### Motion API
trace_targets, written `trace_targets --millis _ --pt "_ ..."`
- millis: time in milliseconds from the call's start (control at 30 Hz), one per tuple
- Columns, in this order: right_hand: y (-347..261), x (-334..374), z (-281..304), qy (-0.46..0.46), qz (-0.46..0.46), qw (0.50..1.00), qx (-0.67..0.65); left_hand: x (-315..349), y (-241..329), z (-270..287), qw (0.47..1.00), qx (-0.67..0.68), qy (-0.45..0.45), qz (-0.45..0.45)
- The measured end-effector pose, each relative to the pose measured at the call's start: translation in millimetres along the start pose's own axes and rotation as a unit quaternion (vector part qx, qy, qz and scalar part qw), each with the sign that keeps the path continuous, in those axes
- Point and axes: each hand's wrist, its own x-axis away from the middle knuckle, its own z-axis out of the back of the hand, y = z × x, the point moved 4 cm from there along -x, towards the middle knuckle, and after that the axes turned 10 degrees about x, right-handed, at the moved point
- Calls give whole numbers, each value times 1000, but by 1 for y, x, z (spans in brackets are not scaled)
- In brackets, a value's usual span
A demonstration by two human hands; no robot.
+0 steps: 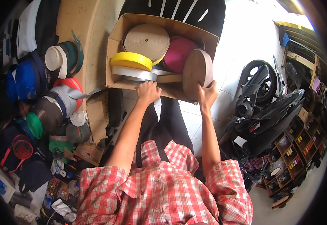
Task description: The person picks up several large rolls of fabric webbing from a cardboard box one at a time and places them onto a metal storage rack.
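Note:
A cardboard box (113, 41) filled with rolls of webbing stands in front of me. My left hand (149, 92) is closed over the box's near edge, close to a white roll (133, 73); its fingertips are partly hidden. My right hand (208, 93) grips the lower edge of a brown webbing roll (195, 73), which stands on its rim at the box's right corner. Above the white roll lies a yellow roll (131, 60). A large beige roll (146, 39) leans at the back, beside a dark pink roll (180, 52).
Several strap rolls, including a blue one (25, 78) and a green one (35, 125), are piled left by a tan wooden surface (73, 22). A black slatted chair back (178, 11) rises behind the box. To the right are a motorcycle (259, 93) and a thread rack (298, 150).

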Motion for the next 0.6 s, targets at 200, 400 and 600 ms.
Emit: trace_targets --millis 200,400,600 --pt "-14 -9 -6 -10 56 998 18 0 1 2 1000 -10 3 1" --pt "-19 -31 -9 -58 62 995 53 0 1 0 1000 -13 -4 1" --pt "-16 -37 -12 -58 61 996 44 -1 -1 -3 1000 -21 -19 10"
